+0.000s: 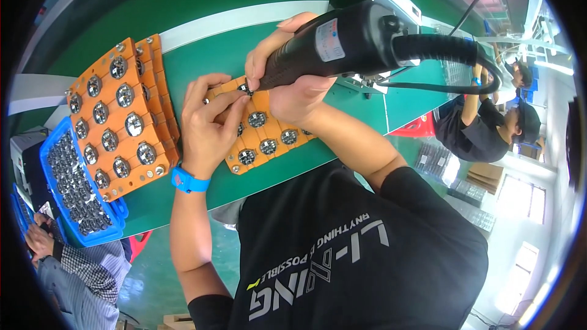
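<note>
My right hand (299, 88) is wrapped round a thick black handheld tool (333, 43) with a ribbed cable sleeve at its back end. The front of the tool points down at a small round circuit board (245, 89) on an orange fixture plate (269, 157). My left hand (208, 116), a blue band at its wrist, has thumb and fingers pinched together beside that board, close to the tool's front end. Whatever is between those fingertips is too small to make out. More round boards (257, 120) sit in the plate's holes, some partly hidden by my left hand.
Stacked orange plates (113, 153) with round boards stand at left. Beside them is a blue tray (116, 229) of many small boards. A box-shaped machine (391, 0) stands behind the tool on the green table (361, 113). Other people (489, 128) sit right and lower left.
</note>
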`<state>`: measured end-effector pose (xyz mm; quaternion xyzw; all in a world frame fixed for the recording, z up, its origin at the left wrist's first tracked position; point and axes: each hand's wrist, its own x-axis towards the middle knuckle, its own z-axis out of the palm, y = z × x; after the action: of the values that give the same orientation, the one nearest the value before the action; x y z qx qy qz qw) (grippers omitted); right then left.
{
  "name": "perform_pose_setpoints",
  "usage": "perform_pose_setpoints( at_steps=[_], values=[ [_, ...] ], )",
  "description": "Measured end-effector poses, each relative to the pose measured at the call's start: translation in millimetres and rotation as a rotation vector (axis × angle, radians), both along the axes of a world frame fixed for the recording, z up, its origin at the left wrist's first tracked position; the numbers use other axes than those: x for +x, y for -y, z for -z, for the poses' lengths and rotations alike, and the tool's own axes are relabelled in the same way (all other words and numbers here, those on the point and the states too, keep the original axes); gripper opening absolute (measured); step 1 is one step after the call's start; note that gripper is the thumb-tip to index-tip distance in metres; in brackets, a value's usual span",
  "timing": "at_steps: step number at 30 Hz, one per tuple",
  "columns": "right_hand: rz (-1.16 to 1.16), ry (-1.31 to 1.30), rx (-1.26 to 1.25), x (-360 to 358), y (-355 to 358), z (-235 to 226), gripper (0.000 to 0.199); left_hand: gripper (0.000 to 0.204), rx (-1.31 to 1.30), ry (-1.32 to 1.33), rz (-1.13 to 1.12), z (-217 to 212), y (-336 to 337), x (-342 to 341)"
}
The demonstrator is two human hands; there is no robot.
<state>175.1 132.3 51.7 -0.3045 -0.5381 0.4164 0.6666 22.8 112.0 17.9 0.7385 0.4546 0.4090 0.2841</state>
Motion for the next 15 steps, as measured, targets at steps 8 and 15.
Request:
perform_pose_setpoints(
  at_steps=[8, 15],
  values=[
    [-0.049, -0.06, 0.048, -1, 2, 7, 0.083, 0.01, 0.0, -0.031, 0.016, -1, 0, -1],
    [-0.063, -0.013, 0.073, -2, -18, 2, 0.065, 0.01, -0.016, -0.009, 0.015, -5, 2, 5]
  ],
)
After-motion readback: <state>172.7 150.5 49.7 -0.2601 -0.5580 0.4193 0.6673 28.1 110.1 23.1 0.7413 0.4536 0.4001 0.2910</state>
